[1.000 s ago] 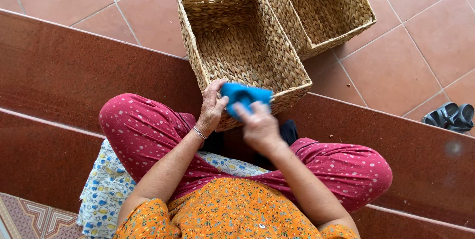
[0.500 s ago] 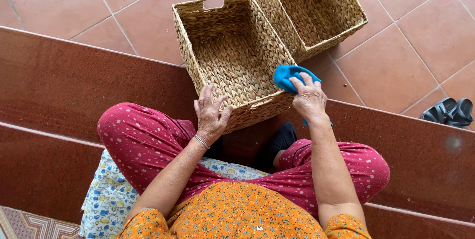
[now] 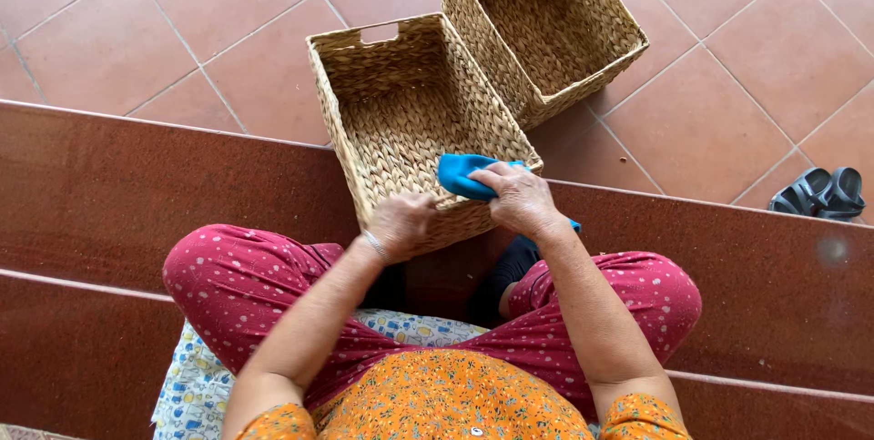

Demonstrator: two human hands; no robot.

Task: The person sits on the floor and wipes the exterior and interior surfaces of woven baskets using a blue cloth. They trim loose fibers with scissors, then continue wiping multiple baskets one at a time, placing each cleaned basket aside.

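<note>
A seated person's left hand (image 3: 401, 224) grips the near wall of a woven basket (image 3: 401, 121), fingers curled over its rim, while the right hand (image 3: 519, 199), fingers closed on a blue cloth (image 3: 460, 174), presses it to the basket's near right corner. Steadying the basket firmly would seem key to wiping well (the weave looks ridged). A second basket (image 3: 546, 26) stands just beyond; dark sandals (image 3: 819, 192) lie far right.

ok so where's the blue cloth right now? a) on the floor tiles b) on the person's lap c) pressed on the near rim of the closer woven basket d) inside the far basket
c: the right hand presses the blue cloth on the near rim of the closer woven straw basket, while the left hand grips that front wall.
</note>
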